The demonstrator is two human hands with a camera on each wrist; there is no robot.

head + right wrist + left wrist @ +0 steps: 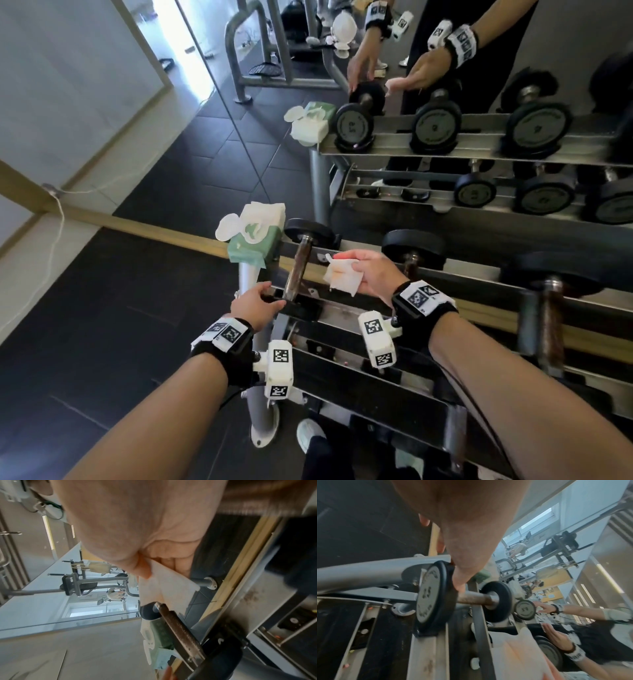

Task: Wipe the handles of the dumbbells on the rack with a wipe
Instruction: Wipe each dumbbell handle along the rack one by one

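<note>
Fingers of left hand curled on dumbbell end — right hand raised, pinching wipe.

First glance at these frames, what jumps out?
The right hand pinching a crumpled white wipe just right of the leftmost dumbbell's rusty handle. The left hand grips that dumbbell's near plate. A green wipes pack sits on the rack's left end.
</note>
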